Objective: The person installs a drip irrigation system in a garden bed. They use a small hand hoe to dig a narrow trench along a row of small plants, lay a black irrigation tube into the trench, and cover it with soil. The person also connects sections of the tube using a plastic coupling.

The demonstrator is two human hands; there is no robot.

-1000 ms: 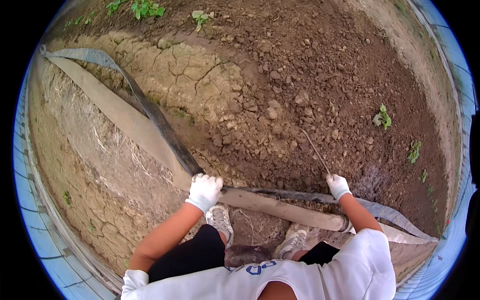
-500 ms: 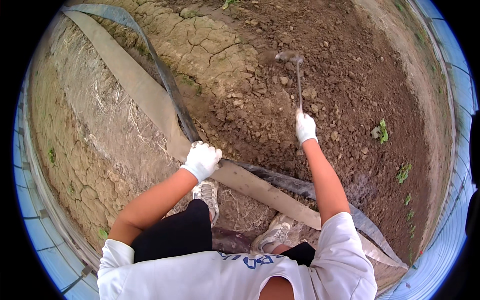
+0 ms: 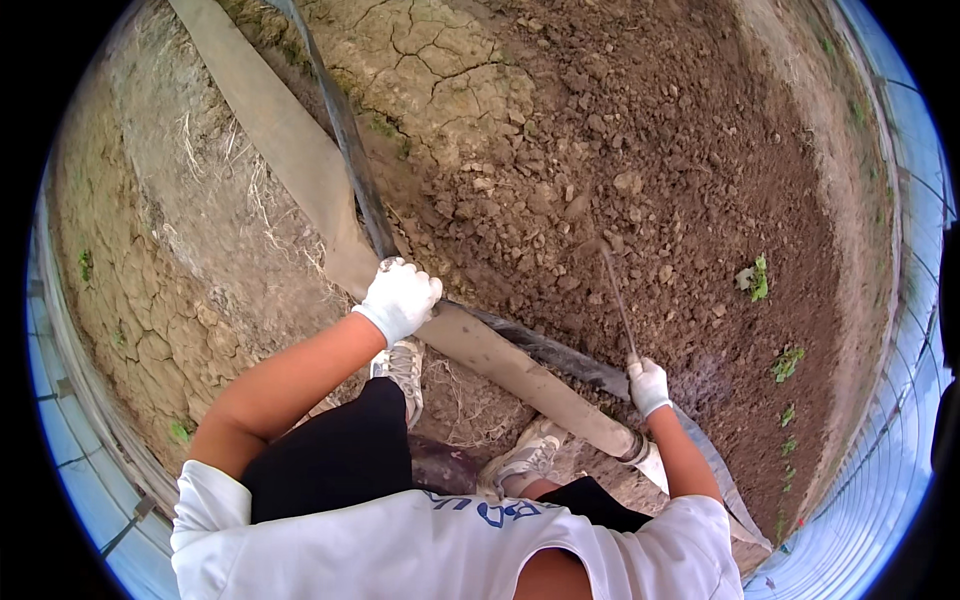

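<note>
In a white glove, my left hand [image 3: 401, 298] is closed in a fist on a long strip of plastic sheeting [image 3: 500, 362], which bunches up under the fingers. The strip is tan and dusty on one face, with a dark grey edge [image 3: 347, 140] folded along it. My right hand [image 3: 650, 386], also gloved in white, grips a small hoe [image 3: 617, 292] by its thin handle. The hoe slants away over the loose brown soil [image 3: 540, 240]. Its head is blurred and blends into the dirt, so I cannot tell whether it touches the ground.
My shoes [image 3: 527, 455] stand on bare ground just behind the strip. Cracked dry earth [image 3: 430, 60] lies beyond my left hand. Small green plants [image 3: 757, 278] grow in a row on the right. Pale blue sheeting [image 3: 905, 400] walls both sides.
My right hand has drawn the hoe back toward my body, lower and slightly right. My left hand keeps its hold on the sheeting. The view has shifted a little.
</note>
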